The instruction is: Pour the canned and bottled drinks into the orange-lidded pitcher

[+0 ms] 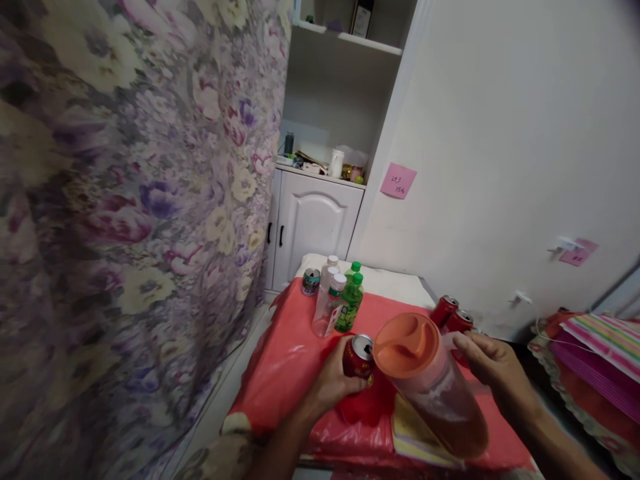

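Floral curtain [125, 220] fills the left side, hanging down past the table's left edge. Far behind it, a white cabinet [313, 223] with clutter on its top.

Table under a red plastic cover [285, 367]. At its far left, a small open can [311, 281], then a cluster of clear bottles [327, 297] and green bottles [351, 300] standing upright, touching each other, parked away from the hands.

Left hand [333, 380] is wrapped around a red can [359, 357], fingers curled closed on its side. Can is upright on the cover, opened top facing up, just beside the pitcher, probably steadied there so it doesn't tip.

Clear pitcher [435, 390] with an orange lid sits near centre-right, brownish liquid in it; looks tilted, but that may be lens distortion.

Right hand [493, 363] is at the pitcher's far right side, fingers partly curled toward the handle area; can't tell if it really grips.

Two more red cans [450, 315] stand behind the pitcher. Pink note [398, 181] on the wall. Striped fabric [605, 343] far right.
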Tool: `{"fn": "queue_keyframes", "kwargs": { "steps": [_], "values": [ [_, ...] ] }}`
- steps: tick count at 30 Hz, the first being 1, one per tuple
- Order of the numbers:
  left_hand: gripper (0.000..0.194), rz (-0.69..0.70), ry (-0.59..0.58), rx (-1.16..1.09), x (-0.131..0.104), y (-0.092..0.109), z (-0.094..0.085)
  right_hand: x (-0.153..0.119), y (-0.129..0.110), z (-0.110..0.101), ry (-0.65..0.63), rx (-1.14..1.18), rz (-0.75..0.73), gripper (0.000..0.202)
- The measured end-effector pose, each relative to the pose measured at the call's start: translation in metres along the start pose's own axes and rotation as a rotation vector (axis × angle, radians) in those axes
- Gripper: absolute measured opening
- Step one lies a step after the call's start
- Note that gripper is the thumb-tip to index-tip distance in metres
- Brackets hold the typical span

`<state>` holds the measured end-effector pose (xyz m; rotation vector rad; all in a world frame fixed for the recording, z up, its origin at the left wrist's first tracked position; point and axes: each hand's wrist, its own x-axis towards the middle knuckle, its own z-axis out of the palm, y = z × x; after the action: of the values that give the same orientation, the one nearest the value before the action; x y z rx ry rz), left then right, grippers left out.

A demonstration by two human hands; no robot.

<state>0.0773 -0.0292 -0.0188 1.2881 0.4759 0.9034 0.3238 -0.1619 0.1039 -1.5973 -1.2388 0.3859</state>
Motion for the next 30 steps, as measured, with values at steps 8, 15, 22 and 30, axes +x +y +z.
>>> {"fn": "queue_keyframes", "kwargs": {
  "steps": [8, 15, 22, 30],
  "values": [
    [0.074, 0.006, 0.009, -0.028, -0.002, 0.003, -0.002, -0.007, 0.007, 0.012, 0.002, 0.08, 0.046, 0.062],
    [0.077, 0.03, 0.035, -0.018, 0.001, 0.002, -0.006, -0.009, 0.028, 0.015, 0.024, 0.246, 0.088, 0.059],
    [0.075, 0.02, 0.055, -0.018, 0.003, 0.009, -0.005, -0.01, 0.047, 0.002, 0.157, 0.401, 0.101, 0.05],
    [0.078, -0.041, 0.088, 0.026, 0.005, 0.009, 0.0, -0.006, 0.062, -0.01, 0.455, 0.598, 0.061, 0.045]
  ]
}}
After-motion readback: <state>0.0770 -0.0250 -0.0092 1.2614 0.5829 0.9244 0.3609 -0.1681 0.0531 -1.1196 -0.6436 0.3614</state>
